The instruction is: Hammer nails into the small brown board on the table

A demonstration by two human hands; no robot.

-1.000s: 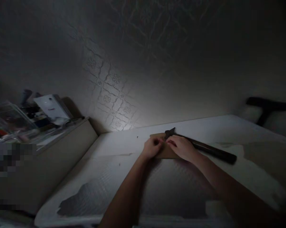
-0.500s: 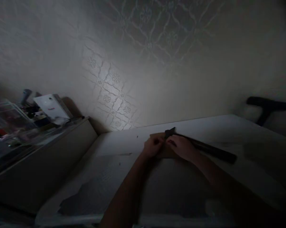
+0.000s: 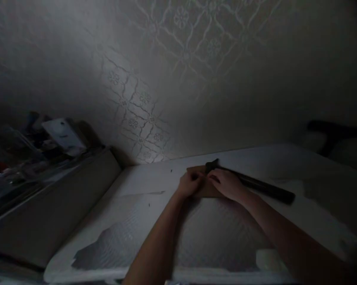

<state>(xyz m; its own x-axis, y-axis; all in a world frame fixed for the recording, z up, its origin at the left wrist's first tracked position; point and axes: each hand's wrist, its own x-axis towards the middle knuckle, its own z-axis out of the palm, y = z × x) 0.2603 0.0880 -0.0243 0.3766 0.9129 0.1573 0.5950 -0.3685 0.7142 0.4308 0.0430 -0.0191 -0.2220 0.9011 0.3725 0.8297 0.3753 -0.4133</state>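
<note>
My left hand [image 3: 190, 184] and my right hand [image 3: 228, 183] rest close together on a small brown board [image 3: 208, 192]. The fingers of both are bent inward into a pinch, their tips almost meeting near the board's middle. What they pinch, if anything, is too dark and small to make out. Just beyond my fingers lies a hammer [image 3: 267, 190], its dark head over the board's far edge. Its long handle runs behind my right hand and off to the right across the white table [image 3: 142, 180].
A cabinet [image 3: 68, 198] on the left carries a white box [image 3: 64, 134] and assorted clutter. Patterned wallpaper [image 3: 148, 107] covers the wall behind the table. A dark T-shaped object [image 3: 332, 134] stands at the right. Small dark bits [image 3: 171, 171] lie on the table, left of the board.
The light has shifted: the wall and the cabinet are dimmer, while the near tabletop looks brighter. My hands, the board and the hammer have kept their places.
</note>
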